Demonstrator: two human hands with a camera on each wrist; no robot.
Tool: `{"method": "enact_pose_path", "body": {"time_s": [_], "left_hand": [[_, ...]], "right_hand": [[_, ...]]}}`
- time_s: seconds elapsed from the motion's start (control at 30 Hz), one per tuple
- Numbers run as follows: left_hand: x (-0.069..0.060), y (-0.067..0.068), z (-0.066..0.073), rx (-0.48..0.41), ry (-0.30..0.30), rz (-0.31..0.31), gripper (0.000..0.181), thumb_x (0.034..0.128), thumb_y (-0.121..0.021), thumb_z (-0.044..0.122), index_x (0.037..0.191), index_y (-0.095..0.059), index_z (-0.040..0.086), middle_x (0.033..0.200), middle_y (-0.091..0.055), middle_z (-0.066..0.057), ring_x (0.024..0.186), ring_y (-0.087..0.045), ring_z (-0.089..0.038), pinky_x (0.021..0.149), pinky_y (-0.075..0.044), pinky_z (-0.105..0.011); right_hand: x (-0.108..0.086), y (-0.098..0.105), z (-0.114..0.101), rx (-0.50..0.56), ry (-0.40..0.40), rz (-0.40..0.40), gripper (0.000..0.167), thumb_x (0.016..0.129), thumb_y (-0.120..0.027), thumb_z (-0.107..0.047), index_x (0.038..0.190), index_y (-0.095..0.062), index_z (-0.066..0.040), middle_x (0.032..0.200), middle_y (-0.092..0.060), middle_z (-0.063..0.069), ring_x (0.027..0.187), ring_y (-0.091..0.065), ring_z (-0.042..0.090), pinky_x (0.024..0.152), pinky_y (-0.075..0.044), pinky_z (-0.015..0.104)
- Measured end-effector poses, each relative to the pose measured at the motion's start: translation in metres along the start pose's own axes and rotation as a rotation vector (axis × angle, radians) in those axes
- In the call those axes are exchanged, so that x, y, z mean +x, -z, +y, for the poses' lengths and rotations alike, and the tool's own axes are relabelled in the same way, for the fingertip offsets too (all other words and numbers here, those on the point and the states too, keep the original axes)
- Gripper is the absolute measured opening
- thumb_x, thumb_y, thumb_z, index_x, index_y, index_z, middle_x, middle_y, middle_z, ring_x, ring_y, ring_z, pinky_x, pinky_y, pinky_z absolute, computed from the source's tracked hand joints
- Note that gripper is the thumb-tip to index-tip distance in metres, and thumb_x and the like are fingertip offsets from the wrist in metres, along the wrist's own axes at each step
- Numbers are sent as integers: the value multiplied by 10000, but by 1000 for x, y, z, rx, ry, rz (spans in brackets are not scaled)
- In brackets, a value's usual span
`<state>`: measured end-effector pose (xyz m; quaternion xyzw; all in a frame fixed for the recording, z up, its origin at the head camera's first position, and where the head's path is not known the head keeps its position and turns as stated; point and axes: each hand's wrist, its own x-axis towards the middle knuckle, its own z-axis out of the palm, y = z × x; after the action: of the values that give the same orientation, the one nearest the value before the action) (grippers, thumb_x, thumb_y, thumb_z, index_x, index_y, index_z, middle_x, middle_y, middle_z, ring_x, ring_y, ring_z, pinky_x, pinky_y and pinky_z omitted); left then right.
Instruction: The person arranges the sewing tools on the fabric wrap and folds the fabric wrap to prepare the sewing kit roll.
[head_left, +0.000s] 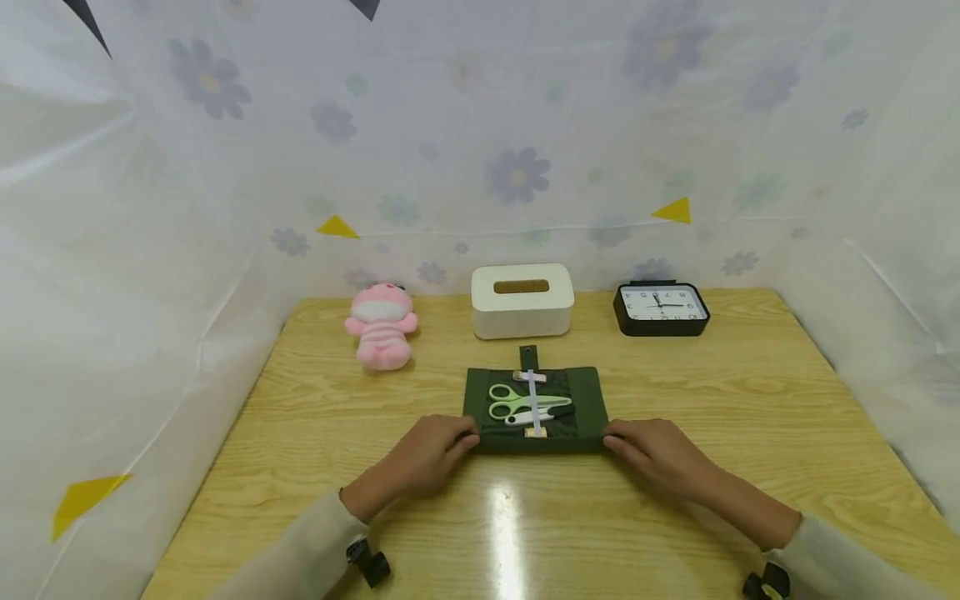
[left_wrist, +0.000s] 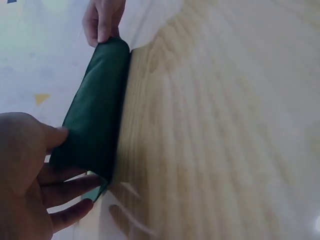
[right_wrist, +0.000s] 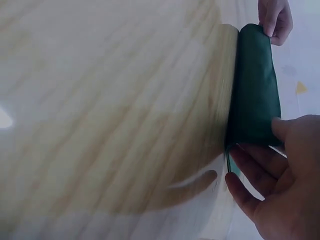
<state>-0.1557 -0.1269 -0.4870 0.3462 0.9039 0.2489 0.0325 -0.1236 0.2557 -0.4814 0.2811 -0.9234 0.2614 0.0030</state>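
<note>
A dark green fabric sewing-kit-like case (head_left: pixel 588 398) lies unfolded on the table. Light green scissors (head_left: pixel 516 403) and a white-and-black tool (head_left: pixel 517 418) lie in it under a pale elastic strap (head_left: pixel 533 404). From its far side sticks out a closing tab (head_left: pixel 528 358) with a snap. My left hand (head_left: pixel 431 454) pinches the case's near left corner between thumb and fingers, while my right hand (head_left: pixel 660 454) pinches the near right corner. In both wrist views the near edge (left_wrist: pixel 95 105) is raised and curled over, hiding the contents.
Behind the case stands a white tissue box (head_left: pixel 522 321). To its left lies a pink plush toy (head_left: pixel 384 329), and to its right a black alarm clock (head_left: pixel 662 308). Flower-patterned sheeting (head_left: pixel 450 167) encloses the wooden table (head_left: pixel 315 433) at the back and sides.
</note>
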Motion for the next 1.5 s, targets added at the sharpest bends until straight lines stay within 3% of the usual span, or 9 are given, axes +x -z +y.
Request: {"method": "enact_pose_path", "body": {"time_s": [0.17,0.33,0.47,0.67,0.83,0.97,1.1,1.33,1.5], "left_hand": [[16,2,-4,5,61,79,109,1054,-616,204,980,-692,180,801,-644,111,699,-566,-37,677,-491,-283],[30,2,-7,25,83,108,29,1029,-656,183,1012,-679,177,916,-695,62,819,-642,-93,748,-534,-339],[35,-2,-7,84,13,84,106,1032,-647,154,1121,-697,181,1017,-674,27,887,-668,-147,757,-558,-358],[34,-11,-7,308,-142,67,197,1018,-650,150,1128,-777,250,1067,-618,9,918,-612,-151,756,-535,-318],[30,-9,-1,391,-166,-1,282,1022,-632,431,1153,-771,225,1131,-646,25,1023,-565,-163,835,-491,-376],[27,-7,4,376,-154,-34,389,992,-645,515,1177,-756,192,1112,-647,29,993,-557,-150,835,-468,-361],[29,-6,4,341,-141,-9,234,1025,-648,378,1100,-756,184,1044,-666,38,943,-588,-142,797,-474,-347],[40,-5,-1,147,-17,36,184,1079,-565,245,1241,-633,190,1008,-735,3,882,-690,-160,787,-556,-382],[51,-4,-7,111,-36,50,261,1109,-472,166,1319,-615,225,1113,-748,-35,970,-710,-209,830,-571,-402]], "right_hand": [[17,-3,2,29,-161,42,148,1041,-635,-231,1065,-752,-142,822,-685,-120,661,-556,-15,620,-480,271],[33,-11,5,-20,-210,91,143,1002,-695,-202,1116,-703,-117,723,-645,-83,573,-518,32,550,-442,284],[37,-20,8,-84,-137,143,181,963,-740,-135,1128,-672,-156,879,-645,-28,687,-589,101,599,-487,323],[39,-25,11,-139,77,179,192,949,-720,-16,1027,-748,-189,1090,-627,13,956,-628,206,787,-552,404],[36,-20,12,-262,202,137,91,930,-769,-135,1019,-780,-155,1090,-664,16,988,-604,227,808,-543,430],[31,-16,11,-327,216,32,339,921,-777,-394,1143,-748,-139,1144,-662,14,1047,-612,222,851,-526,463],[31,-15,13,-323,199,-6,357,943,-757,-373,1203,-721,-131,1135,-680,10,1044,-639,219,885,-523,491],[44,-9,18,-77,60,-13,233,1044,-634,-250,1252,-672,-153,1131,-724,-15,1017,-698,188,872,-557,444],[59,-5,23,67,-55,-19,193,1072,-581,-224,1227,-669,-150,1096,-730,-8,947,-697,179,804,-554,409]]}}
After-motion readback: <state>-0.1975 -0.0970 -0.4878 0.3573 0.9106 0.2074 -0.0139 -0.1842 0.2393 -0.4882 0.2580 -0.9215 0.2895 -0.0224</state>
